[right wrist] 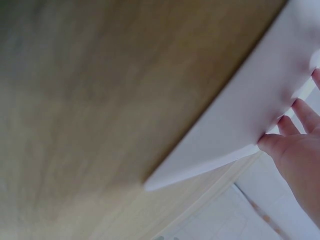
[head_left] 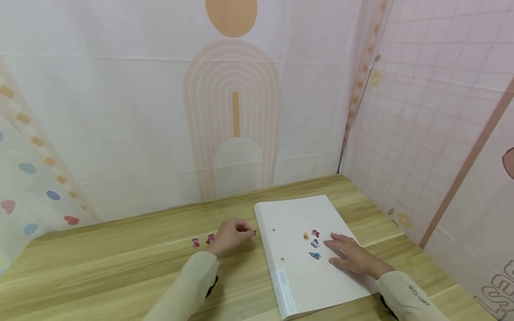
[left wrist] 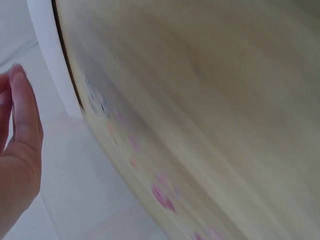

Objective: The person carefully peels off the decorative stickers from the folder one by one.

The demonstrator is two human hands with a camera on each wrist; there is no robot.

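A white binder [head_left: 301, 281] lies flat on the table, with several small colorful character stickers [head_left: 315, 255] on its cover. My right hand [head_left: 353, 255] rests on the cover just right of these stickers, fingers spread; its fingertips touch the white surface in the right wrist view. Left of the binder's spine, my left hand [head_left: 233, 236] pinches a tiny bluish sticker [head_left: 254, 232] between thumb and fingertips. In the left wrist view the fingertips are together, and the sticker cannot be made out there. Two pink-red stickers [head_left: 195, 243] lie on the wood behind the left hand's wrist.
The wood-grain table [head_left: 100, 267] meets a hanging printed cloth [head_left: 140, 133] at the back and another cloth [head_left: 433, 125] on the right. Blurred stickers [left wrist: 162, 197] show on the table in the left wrist view. A label [head_left: 286, 292] sits on the binder's spine.
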